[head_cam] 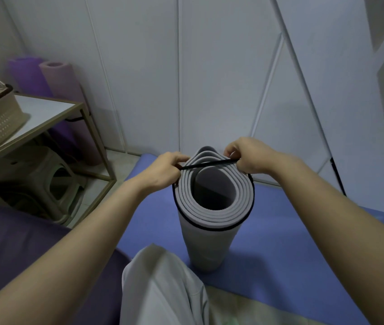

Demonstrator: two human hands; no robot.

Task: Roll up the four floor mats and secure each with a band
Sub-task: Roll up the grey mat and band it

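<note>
**Over the roll's top: a band that may snap back**

On the blue mat (pixel 291 231) the grey roll (pixel 209 242) stands on end. Our left hand (pixel 163 171) and right hand (pixel 249 158) each have a pinching grip on the black band (pixel 209 164). It hugs the roll's near rim and runs taut and straight across the open top, not yet over the far edge.

We judge a slip to be the main danger. The band is thin, and if either grip gives way it should spring inward and off the rim. An uneven pull could tip the roll, which only our hands steady.

The foam looks thick, soft and matte. It is coiled loosely around a wide oval hollow, so the layers may spring open or slide past each other. The raised lip at the far side could snag the band.
</note>
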